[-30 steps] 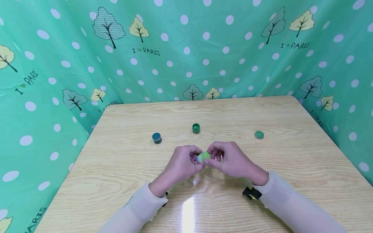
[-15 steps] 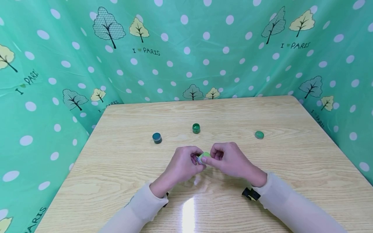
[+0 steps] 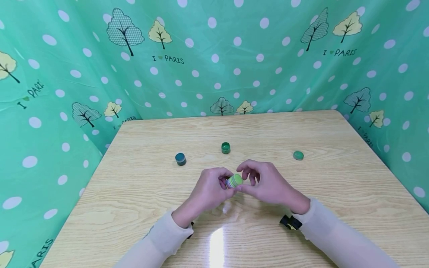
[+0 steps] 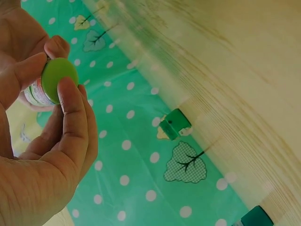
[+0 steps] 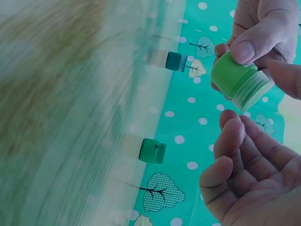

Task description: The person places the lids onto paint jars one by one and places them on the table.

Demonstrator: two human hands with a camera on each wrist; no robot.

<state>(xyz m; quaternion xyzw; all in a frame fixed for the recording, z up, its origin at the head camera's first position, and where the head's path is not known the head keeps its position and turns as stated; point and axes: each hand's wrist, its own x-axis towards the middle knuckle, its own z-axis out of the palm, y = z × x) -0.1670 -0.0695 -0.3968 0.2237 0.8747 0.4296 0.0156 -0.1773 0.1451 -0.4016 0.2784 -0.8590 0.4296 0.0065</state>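
A small light green paint pot (image 3: 234,181) with a printed label is tilted above the table in my left hand (image 3: 212,188), fingers and thumb pinching its body. In the right wrist view, the pot's ridged rim (image 5: 254,89) points toward my right hand (image 5: 249,179). The fingers of my right hand are spread and loosely bent beside that end. Its thumb (image 5: 287,77) lies right at the rim. In the left wrist view, the pot's bright green round end (image 4: 59,80) shows between the fingertips.
Behind the hands stand a dark green pot (image 3: 225,147) and a blue-teal pot (image 3: 180,159). A flat round green piece (image 3: 298,155) lies at the right on the wooden table (image 3: 134,193). A green dotted curtain (image 3: 214,56) hangs around the table.
My right fingers closed over the end of the pot half a second ago, then have lifted and spread off it. My left hand keeps its pinch in about the same place.
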